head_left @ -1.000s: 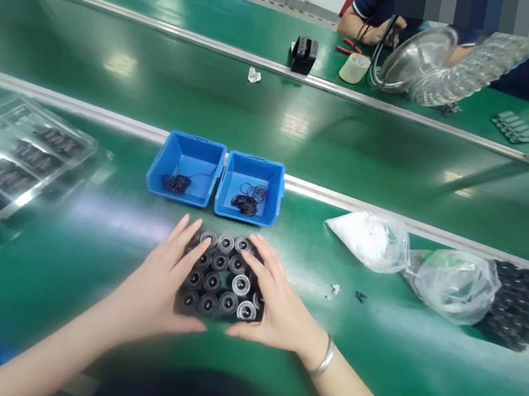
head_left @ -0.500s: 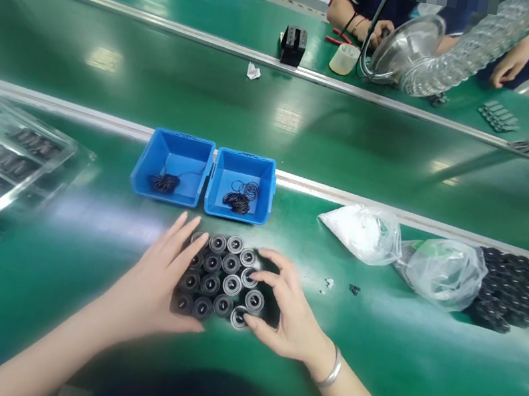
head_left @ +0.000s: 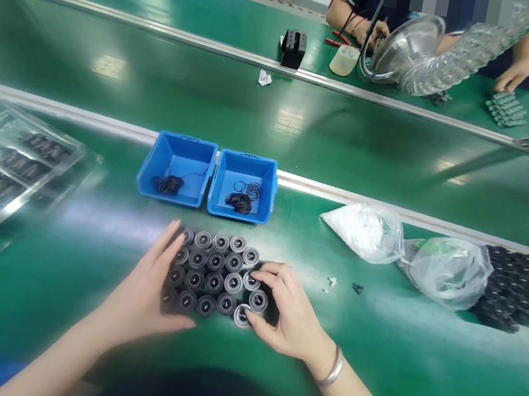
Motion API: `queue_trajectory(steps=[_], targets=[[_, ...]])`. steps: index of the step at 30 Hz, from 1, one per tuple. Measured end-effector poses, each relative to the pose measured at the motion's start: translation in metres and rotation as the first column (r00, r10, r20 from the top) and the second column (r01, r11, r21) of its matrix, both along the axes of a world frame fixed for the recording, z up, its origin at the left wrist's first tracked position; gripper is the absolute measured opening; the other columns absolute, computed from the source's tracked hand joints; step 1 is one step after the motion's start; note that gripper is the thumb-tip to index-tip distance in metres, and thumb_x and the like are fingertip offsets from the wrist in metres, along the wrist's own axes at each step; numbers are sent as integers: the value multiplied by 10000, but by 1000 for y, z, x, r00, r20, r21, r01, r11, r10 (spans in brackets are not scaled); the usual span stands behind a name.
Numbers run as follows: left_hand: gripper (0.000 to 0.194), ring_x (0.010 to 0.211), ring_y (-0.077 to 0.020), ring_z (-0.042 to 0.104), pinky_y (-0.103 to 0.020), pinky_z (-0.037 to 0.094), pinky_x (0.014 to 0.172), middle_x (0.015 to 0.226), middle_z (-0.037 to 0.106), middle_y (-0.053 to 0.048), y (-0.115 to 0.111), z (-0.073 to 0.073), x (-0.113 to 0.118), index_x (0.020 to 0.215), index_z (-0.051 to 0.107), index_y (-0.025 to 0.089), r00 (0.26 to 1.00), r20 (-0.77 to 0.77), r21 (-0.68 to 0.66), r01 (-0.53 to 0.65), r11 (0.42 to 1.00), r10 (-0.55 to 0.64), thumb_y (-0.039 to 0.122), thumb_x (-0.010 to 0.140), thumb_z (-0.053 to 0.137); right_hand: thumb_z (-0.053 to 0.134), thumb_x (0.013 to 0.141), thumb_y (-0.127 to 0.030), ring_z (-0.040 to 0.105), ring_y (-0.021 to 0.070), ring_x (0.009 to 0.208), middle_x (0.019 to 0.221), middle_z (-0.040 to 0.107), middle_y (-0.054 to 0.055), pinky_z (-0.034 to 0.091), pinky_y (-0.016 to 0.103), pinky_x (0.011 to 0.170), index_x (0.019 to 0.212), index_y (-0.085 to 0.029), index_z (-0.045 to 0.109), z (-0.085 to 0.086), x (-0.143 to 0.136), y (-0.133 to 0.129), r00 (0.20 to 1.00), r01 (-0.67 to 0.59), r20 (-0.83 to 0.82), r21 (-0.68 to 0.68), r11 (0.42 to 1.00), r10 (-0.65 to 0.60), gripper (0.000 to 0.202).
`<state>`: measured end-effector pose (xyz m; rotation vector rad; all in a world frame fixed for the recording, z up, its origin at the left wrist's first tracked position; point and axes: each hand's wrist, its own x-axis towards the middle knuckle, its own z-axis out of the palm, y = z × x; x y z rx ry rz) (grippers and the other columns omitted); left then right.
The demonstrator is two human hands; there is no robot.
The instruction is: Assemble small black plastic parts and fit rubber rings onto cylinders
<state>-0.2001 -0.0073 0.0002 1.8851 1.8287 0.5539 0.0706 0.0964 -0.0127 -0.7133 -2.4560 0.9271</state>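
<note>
Several black round parts [head_left: 216,261], each with ringed edges and a small central hole, stand upright in close rows on the green bench. My left hand [head_left: 141,285] curves along the left side of this block, fingers stretched and thumb apart, touching the outer column and hiding some of it. At the right end, my right hand [head_left: 289,310] has its fingers bent and spread from the thumb. Its fingertips touch parts at that edge, and it lifts nothing. Just behind the block are a left blue bin [head_left: 170,199] and a right blue bin [head_left: 239,214], both containing thin black rings.
A clear compartment tray [head_left: 13,210] with dark parts lies at left. To the right are a white-filled bag [head_left: 365,232], another plastic bag [head_left: 449,273] and a black parts pile [head_left: 520,291]. Across the bench, co-workers' hands are near a clear duct [head_left: 469,63].
My left hand has shifted left, and the block shows more parts on that side. My right hand stays nearly in place. A co-worker's hand at far right has moved onto some grey parts.
</note>
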Motion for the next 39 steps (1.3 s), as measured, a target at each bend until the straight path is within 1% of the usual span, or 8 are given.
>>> queue_trajectory(steps=[3, 6, 9, 15, 21, 31, 36, 39], targets=[[1193, 1425, -377, 175, -558, 343, 1077, 1582, 15, -163, 1, 0, 1, 1499, -26, 241, 1000, -17, 6, -1, 1000, 1, 445, 647, 784, 648, 791, -343, 463, 287, 1114, 1205, 461, 137, 427, 484, 941, 1320, -185, 375, 0, 1, -2, 1000, -6, -4, 13, 1000, 6, 616], [1183, 1428, -364, 171, -548, 335, 1087, 1582, 21, -161, 0, -1, 0, 1498, -28, 234, 1000, -19, 23, 0, 1000, 1, 441, 657, 778, 703, 744, -420, 446, 303, 1138, 1223, 434, 151, 423, 493, 952, 1340, -173, 340, 0, 4, -6, 1000, 20, -3, 24, 1000, -20, 740], [1183, 1427, -359, 178, -542, 342, 1086, 1581, 32, -158, -2, -2, -1, 1498, -34, 235, 1000, -15, 31, -4, 999, 4, 449, 660, 774, 736, 705, -480, 450, 309, 1122, 1204, 431, 159, 435, 491, 934, 1316, -162, 350, -1, 9, -10, 999, 37, 14, 37, 999, -38, 790], [1179, 1417, -372, 205, -550, 359, 1073, 1582, 42, -148, -2, -3, -1, 1499, -25, 250, 1000, -18, 28, -10, 1000, 10, 476, 658, 770, 694, 775, -405, 487, 277, 1064, 1146, 466, 136, 458, 444, 878, 1196, -180, 454, -3, 14, -15, 999, 24, 45, 109, 994, -29, 534], [1173, 1422, -357, 195, -550, 338, 1088, 1582, 48, -142, 0, -3, -1, 1498, -27, 252, 1000, -13, 35, -4, 999, 4, 459, 662, 771, 665, 816, -371, 501, 256, 993, 1082, 475, 118, 470, 418, 824, 1129, -193, 516, -2, 11, -16, 996, 27, 85, 170, 985, -42, 390], [1196, 1417, -355, 211, -556, 346, 1080, 1583, 49, -132, -2, -4, -2, 1496, -51, 265, 1000, 1, 33, -9, 999, 9, 464, 654, 776, 644, 858, -295, 507, 231, 966, 1060, 501, 110, 488, 404, 818, 1127, -178, 474, -8, 13, -18, 995, 65, 67, 163, 984, -77, 339], [1195, 1422, -352, 196, -557, 332, 1090, 1582, 52, -136, -2, -4, -4, 1496, -39, 265, 999, 32, 31, -8, 999, 7, 463, 650, 781, 615, 860, -243, 525, 240, 994, 1087, 505, 115, 507, 414, 827, 1152, -185, 470, -3, 23, -10, 996, 32, 83, 102, 994, -41, 332], [1208, 1425, -350, 186, -552, 321, 1099, 1581, 57, -142, -2, -5, -5, 1496, -36, 258, 999, 48, 35, -11, 999, 9, 464, 639, 790, 565, 883, -198, 534, 239, 1016, 1102, 506, 118, 515, 421, 845, 1206, -193, 450, 1, 28, -1, 994, 69, 77, 91, 994, -76, 344]])
